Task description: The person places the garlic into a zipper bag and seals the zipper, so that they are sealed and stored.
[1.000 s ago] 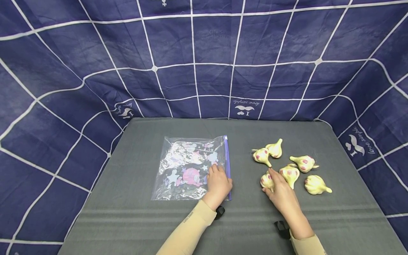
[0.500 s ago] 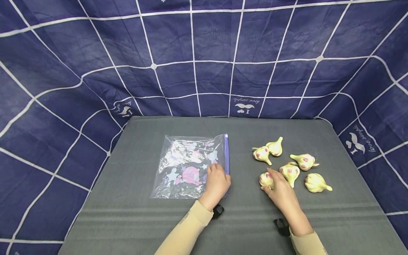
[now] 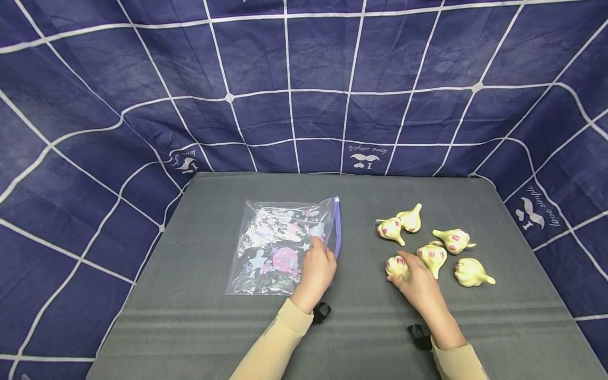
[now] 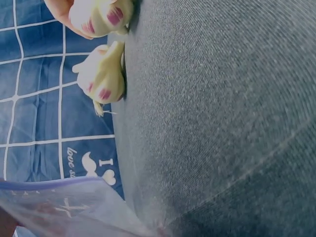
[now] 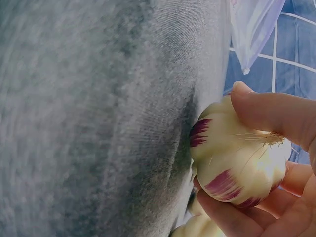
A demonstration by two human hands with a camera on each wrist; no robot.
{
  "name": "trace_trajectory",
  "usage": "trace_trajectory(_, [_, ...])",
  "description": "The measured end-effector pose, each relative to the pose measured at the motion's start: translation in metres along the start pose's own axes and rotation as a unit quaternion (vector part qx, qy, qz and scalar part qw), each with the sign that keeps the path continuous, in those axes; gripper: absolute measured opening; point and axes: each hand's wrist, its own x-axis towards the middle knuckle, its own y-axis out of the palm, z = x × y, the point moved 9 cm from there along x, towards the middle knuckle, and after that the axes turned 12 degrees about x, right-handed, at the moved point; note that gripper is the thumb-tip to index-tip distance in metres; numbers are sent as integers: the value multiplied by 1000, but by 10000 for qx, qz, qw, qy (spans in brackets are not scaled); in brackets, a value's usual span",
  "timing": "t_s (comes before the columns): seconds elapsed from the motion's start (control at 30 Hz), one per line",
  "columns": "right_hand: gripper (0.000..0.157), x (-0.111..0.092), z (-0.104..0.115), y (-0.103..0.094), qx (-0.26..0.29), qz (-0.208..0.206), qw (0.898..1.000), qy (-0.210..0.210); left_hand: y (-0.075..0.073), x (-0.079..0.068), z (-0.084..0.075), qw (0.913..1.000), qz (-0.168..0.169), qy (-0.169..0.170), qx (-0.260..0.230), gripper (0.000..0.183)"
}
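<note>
A clear zip bag (image 3: 266, 250) with pink and blue cartoon prints lies on the grey table, its purple zip edge (image 3: 338, 224) facing right. My left hand (image 3: 317, 272) grips the bag near that edge, index finger pointing forward over the plastic. In the left wrist view the bag's mouth (image 4: 74, 197) stands raised off the table. My right hand (image 3: 419, 285) holds a garlic bulb (image 5: 237, 153) with purple patches, thumb on one side and fingers curled on the other. Close beside that hand lies another garlic bulb (image 3: 432, 257).
Two garlic bulbs touch farther back, one (image 3: 391, 230) in front of the other (image 3: 410, 219). To the right lie a bulb (image 3: 454, 241) and, nearer, another bulb (image 3: 471, 272). A blue cloth (image 3: 318, 121) with white lines hangs behind the table (image 3: 199, 264) and along its sides.
My left hand has shifted slightly left, its index finger now straighter, and the zip edge bends with it. My right hand stays almost still around the garlic bulb.
</note>
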Motion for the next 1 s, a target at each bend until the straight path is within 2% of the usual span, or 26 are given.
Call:
trace_trajectory(0.13, [62, 1, 3, -2, 51, -111, 9998, -134, -6, 1, 4, 9995, -164, -237, 105, 20])
trace_trajectory(0.33, [62, 4, 11, -6, 269, -295, 9985, -369, -16, 3, 8, 9982, -467, -349, -131, 15])
trace_trajectory(0.57, [64, 11, 21, -9, 431, -336, 9976, -425, -17, 6, 14, 9976, -385, -461, -346, 16])
trace_trajectory(0.67, [64, 16, 28, -9, 525, -318, 9974, -386, -17, 6, 14, 9976, -426, -362, -401, 20])
trace_trajectory(0.83, [66, 24, 43, -10, 643, -403, 9959, -494, -18, 5, 11, 9977, -533, 4, -420, 31])
trace_trajectory(1.0, [66, 29, 56, -7, 691, -372, 9956, -515, -18, 4, 9, 9974, -567, 325, -300, 28])
